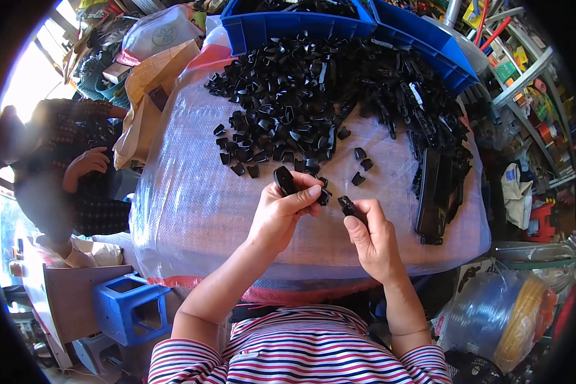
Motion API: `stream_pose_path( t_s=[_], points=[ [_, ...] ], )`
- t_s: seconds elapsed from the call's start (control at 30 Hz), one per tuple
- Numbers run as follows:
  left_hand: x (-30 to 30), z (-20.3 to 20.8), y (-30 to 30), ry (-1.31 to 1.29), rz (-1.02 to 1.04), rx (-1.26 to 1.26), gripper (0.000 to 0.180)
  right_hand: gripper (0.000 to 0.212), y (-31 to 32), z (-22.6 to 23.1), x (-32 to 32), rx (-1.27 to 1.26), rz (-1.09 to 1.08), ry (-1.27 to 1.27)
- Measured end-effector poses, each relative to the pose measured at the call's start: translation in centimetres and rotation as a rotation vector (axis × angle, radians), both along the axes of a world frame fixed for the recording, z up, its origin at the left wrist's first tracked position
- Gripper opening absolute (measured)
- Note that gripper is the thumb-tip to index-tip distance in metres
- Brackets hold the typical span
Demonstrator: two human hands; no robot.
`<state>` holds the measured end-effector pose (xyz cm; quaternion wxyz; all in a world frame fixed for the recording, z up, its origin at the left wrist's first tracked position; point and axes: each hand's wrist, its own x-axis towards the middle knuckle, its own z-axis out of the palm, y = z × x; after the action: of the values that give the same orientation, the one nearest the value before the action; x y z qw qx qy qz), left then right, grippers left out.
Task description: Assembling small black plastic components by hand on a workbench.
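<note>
My left hand (281,214) is closed around a black plastic piece (284,180) with a rounded end that sticks up past the thumb. At its fingertips sits a smaller black plastic part (324,194). To the right, my right hand (376,242) pinches a narrow black plastic piece (347,205) between thumb and fingers, its tip pointing toward the left hand. A short gap separates the two hands. Beyond them spreads a heap of small black curved parts (281,109), and several loose black caps (360,153) lie between heap and hands.
A plastic-wrapped woven surface (192,217) carries everything. Longer black parts (434,192) are piled at the right. Blue bins (301,27) stand along the far edge. Another person's hand (88,163) shows at the left, above a blue stool (131,307). Shelving (525,83) stands at the right.
</note>
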<state>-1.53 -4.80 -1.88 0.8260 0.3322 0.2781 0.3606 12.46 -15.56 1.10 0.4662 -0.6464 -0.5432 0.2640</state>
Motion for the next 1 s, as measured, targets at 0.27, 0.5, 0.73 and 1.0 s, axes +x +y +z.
stream_pose_path(
  t_s=[0.27,0.5,0.73,1.0],
  points=[
    [0.4,0.4,-1.1,0.025,0.099,0.185,0.013,0.023,0.4,0.0,0.3,-0.027,0.086,-0.010],
    [0.6,1.8,-2.8,0.213,0.206,0.395,0.009,0.019,1.1,-0.4,-0.8,0.037,0.065,0.052],
    [0.0,1.5,-2.8,-0.018,0.160,0.257,0.017,0.027,3.1,1.7,-2.2,0.017,0.097,-0.129],
    [-5.0,-0.9,-0.4,-0.596,-0.013,-0.258,0.029,0.035,14.2,0.3,12.0,0.051,-0.321,-0.900]
  ],
)
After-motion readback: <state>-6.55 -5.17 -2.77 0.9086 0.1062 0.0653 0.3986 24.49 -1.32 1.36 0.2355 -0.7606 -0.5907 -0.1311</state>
